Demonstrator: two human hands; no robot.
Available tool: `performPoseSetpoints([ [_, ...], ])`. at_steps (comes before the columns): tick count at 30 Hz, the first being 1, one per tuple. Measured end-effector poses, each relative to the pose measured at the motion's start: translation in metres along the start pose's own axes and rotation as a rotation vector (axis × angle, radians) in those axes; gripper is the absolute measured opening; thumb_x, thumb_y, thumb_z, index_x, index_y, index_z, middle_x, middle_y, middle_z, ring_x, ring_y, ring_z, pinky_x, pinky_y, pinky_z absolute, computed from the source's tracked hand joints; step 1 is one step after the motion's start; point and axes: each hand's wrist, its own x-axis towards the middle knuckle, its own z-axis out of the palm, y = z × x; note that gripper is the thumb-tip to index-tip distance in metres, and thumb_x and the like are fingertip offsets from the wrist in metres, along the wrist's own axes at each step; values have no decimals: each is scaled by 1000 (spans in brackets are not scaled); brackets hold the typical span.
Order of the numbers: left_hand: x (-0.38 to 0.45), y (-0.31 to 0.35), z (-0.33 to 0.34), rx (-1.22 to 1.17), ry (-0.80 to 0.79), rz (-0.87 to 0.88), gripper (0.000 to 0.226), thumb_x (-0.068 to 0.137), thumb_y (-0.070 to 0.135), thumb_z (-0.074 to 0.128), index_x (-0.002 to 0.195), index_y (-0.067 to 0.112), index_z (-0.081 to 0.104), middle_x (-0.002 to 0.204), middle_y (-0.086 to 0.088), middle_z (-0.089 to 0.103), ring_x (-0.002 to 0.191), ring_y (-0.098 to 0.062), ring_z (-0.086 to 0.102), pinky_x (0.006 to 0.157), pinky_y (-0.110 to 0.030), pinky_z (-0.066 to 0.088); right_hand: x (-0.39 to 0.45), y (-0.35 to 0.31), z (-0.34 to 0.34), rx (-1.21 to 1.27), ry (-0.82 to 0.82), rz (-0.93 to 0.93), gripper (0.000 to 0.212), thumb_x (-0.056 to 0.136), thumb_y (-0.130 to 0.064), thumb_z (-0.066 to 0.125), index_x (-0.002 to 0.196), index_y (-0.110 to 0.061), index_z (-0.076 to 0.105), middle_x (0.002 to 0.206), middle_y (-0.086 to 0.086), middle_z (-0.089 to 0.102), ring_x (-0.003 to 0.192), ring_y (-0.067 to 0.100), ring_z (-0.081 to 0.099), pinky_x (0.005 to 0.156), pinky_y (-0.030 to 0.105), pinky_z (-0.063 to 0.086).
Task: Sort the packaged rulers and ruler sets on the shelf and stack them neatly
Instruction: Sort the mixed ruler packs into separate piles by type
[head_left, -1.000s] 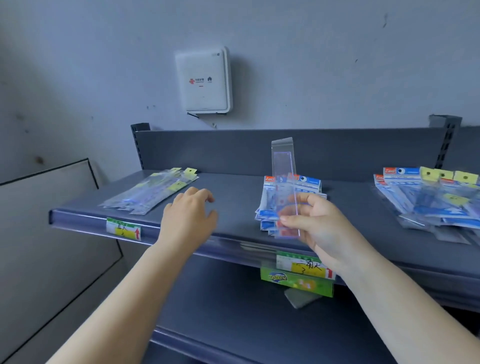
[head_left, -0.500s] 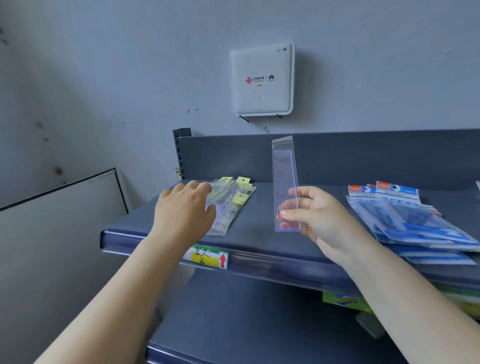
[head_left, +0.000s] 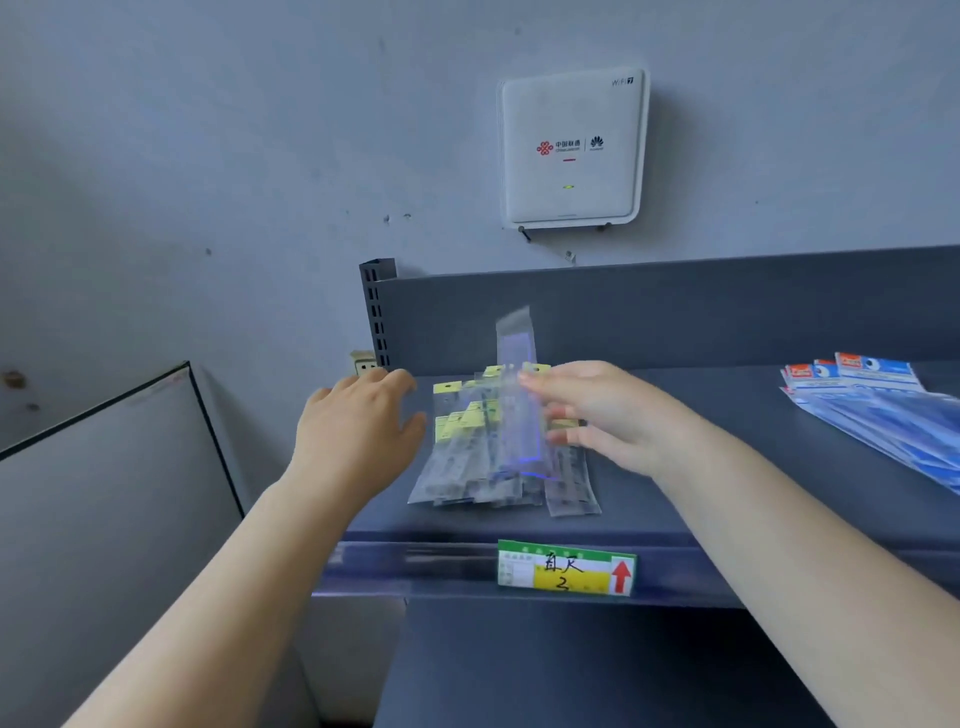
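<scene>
Soft, even, cool light fills the frame, brightest on the wall (head_left: 260, 130) toward 11 o'clock, and casts only faint shadows: a thin one under the white router (head_left: 571, 148) at 12 o'clock and a darker band below the shelf (head_left: 727, 415) lip at 6 o'clock. Motion blur smears the right hand (head_left: 602, 415), the clear ruler sleeve (head_left: 517, 395) it holds near centre, and the packets (head_left: 467, 467) beneath, while the left hand (head_left: 353, 431) is only slightly soft. Wide-angle distortion bows the shelf's back edge and stretches both forearms toward 5 and 7 o'clock; faint glare sits on the sleeve's top.
</scene>
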Motion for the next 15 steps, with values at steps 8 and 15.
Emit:
performPoseSetpoints([
  [8, 18, 46, 14, -50, 8, 143, 37, 95, 40, 42, 129, 26, 46, 126, 6, 54, 115, -21, 50, 92, -32, 35, -18, 16, -39, -604, 232, -167, 35, 88, -28, 60, 122, -22, 53, 123, -8, 53, 105, 7, 48, 84, 22, 34],
  [15, 28, 169, 14, -37, 51, 329, 34, 94, 38, 40, 123, 21, 49, 118, 3, 55, 109, -23, 50, 88, -32, 35, -73, 16, -133, -1263, 459, -288, 32, 92, -31, 48, 123, -29, 53, 124, -7, 51, 116, 16, 41, 92, 32, 39],
])
